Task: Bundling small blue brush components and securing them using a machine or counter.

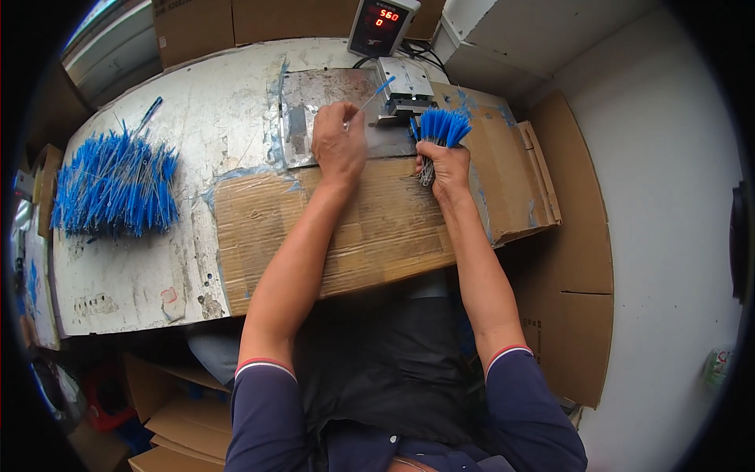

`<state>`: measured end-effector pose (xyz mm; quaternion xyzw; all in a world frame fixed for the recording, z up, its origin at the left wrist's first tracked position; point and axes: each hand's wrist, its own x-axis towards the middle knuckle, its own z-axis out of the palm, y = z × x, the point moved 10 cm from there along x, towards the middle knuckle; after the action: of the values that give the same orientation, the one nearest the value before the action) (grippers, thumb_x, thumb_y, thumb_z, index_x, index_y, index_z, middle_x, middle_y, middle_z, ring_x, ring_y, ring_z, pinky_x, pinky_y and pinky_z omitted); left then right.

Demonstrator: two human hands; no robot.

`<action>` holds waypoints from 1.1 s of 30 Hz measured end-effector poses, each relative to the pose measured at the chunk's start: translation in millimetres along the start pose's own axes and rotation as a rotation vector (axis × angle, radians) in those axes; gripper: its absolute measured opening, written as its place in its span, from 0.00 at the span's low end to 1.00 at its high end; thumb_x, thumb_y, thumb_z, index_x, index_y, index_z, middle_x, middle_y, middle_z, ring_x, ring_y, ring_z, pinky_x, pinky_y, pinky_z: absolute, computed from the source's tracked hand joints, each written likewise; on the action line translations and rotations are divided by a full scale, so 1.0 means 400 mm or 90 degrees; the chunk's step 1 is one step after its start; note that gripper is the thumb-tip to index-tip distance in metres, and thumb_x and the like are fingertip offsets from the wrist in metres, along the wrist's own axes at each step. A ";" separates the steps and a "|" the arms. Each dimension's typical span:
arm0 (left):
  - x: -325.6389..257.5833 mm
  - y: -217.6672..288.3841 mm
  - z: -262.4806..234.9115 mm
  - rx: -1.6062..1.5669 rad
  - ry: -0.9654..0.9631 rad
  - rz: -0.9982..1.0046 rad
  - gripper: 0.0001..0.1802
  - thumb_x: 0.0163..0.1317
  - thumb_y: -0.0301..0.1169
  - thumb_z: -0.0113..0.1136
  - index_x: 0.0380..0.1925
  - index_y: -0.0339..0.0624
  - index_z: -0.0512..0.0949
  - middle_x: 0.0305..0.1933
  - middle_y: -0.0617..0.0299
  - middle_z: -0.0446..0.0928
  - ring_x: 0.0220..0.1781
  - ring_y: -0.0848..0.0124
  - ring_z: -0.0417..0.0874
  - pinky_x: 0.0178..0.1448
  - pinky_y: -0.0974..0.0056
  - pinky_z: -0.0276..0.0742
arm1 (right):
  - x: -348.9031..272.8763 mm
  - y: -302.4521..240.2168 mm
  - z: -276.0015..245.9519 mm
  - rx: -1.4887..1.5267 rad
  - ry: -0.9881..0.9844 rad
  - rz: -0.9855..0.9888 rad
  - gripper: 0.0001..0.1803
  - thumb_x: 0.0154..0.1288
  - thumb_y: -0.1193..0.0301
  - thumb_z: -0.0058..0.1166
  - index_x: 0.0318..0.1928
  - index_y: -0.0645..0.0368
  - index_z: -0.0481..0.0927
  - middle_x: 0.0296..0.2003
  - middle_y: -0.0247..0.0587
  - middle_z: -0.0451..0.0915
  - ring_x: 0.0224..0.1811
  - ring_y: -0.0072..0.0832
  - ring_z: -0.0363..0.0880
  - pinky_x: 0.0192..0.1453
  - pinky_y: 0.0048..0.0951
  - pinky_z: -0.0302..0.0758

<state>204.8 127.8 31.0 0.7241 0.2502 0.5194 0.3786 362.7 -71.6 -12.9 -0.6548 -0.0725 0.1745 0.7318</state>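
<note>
Between the closed fingers of my left hand point(340, 145) is a single small wire-handled brush point(385, 84), its blue bristle tip pointing up and right toward a small metal machine point(406, 82). The hand is slightly blurred, above a worn metal plate point(303, 86). My right hand point(447, 165) is wrapped round a bundle of the same brushes point(445, 126); blue tips fan out above the fist and wire ends stick out below. This bundle is just in front of the machine. A large pile of blue brushes point(118, 185) lies on the table at the left.
A counter box with a red digital display point(381, 27) stands behind the machine, with black cables beside it. Flattened cardboard point(338, 244) covers the white table's point(189, 259) front part. A pen-like object point(149, 112) rests by the pile. Cardboard point(578, 236) leans along the right wall.
</note>
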 end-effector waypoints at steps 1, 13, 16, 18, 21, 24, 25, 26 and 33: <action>0.004 -0.012 -0.002 0.007 -0.004 -0.016 0.05 0.67 0.28 0.65 0.38 0.40 0.81 0.39 0.56 0.81 0.41 0.63 0.83 0.46 0.60 0.79 | 0.004 0.001 0.008 0.000 -0.006 0.000 0.05 0.55 0.83 0.67 0.30 0.66 0.82 0.22 0.40 0.81 0.19 0.27 0.81 0.20 0.28 0.77; -0.004 -0.036 0.005 0.020 -0.028 -0.073 0.05 0.64 0.28 0.65 0.39 0.43 0.81 0.43 0.58 0.81 0.50 0.57 0.82 0.54 0.54 0.76 | 0.010 -0.013 0.023 -0.042 0.037 -0.050 0.06 0.50 0.86 0.64 0.27 0.65 0.80 0.20 0.41 0.80 0.15 0.29 0.80 0.17 0.30 0.76; -0.005 -0.012 -0.005 0.065 -0.007 -0.015 0.06 0.67 0.29 0.64 0.41 0.41 0.81 0.44 0.55 0.82 0.49 0.56 0.83 0.54 0.55 0.76 | 0.008 -0.011 0.026 -0.043 0.050 -0.048 0.07 0.50 0.86 0.64 0.28 0.65 0.80 0.20 0.41 0.81 0.16 0.29 0.80 0.16 0.30 0.76; -0.007 0.021 0.000 0.061 -0.015 0.045 0.06 0.65 0.29 0.66 0.39 0.41 0.81 0.46 0.55 0.82 0.51 0.55 0.82 0.56 0.53 0.75 | 0.007 -0.013 0.024 -0.036 0.051 -0.040 0.07 0.51 0.86 0.65 0.28 0.65 0.80 0.21 0.42 0.81 0.16 0.30 0.80 0.16 0.31 0.77; -0.016 0.045 0.016 0.060 -0.029 0.115 0.05 0.64 0.28 0.66 0.38 0.41 0.80 0.46 0.56 0.83 0.52 0.54 0.81 0.58 0.52 0.74 | 0.000 -0.008 0.028 -0.014 0.049 -0.018 0.07 0.52 0.85 0.66 0.29 0.65 0.81 0.21 0.43 0.82 0.16 0.31 0.81 0.17 0.31 0.78; -0.028 0.037 0.055 0.064 -0.112 0.097 0.05 0.63 0.28 0.66 0.38 0.42 0.81 0.44 0.55 0.84 0.51 0.53 0.82 0.56 0.52 0.74 | 0.003 0.004 0.020 0.014 0.043 0.019 0.07 0.53 0.85 0.67 0.30 0.65 0.81 0.22 0.43 0.82 0.18 0.31 0.82 0.19 0.32 0.79; -0.030 0.039 0.056 0.063 -0.111 0.098 0.05 0.63 0.28 0.66 0.38 0.42 0.81 0.44 0.55 0.84 0.51 0.53 0.82 0.56 0.52 0.74 | 0.004 0.011 0.021 0.031 0.036 0.042 0.07 0.53 0.84 0.68 0.31 0.66 0.82 0.23 0.44 0.83 0.19 0.32 0.83 0.20 0.32 0.80; -0.033 0.037 0.068 0.077 -0.139 0.090 0.05 0.63 0.27 0.65 0.38 0.42 0.81 0.42 0.55 0.84 0.49 0.53 0.82 0.55 0.51 0.74 | 0.002 0.008 0.016 0.031 0.035 0.041 0.07 0.53 0.84 0.68 0.31 0.66 0.82 0.23 0.44 0.83 0.19 0.32 0.83 0.20 0.32 0.80; -0.042 0.060 0.094 0.106 -0.173 0.182 0.03 0.64 0.27 0.64 0.36 0.44 0.80 0.36 0.57 0.84 0.43 0.55 0.83 0.48 0.51 0.74 | -0.005 0.019 -0.007 0.049 -0.024 0.074 0.08 0.53 0.84 0.69 0.34 0.66 0.84 0.26 0.44 0.85 0.22 0.32 0.84 0.23 0.31 0.82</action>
<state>233.8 90.3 34.4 0.8442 0.1336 0.4431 0.2705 360.6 -74.4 -20.4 -0.6260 -0.0413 0.2312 0.7436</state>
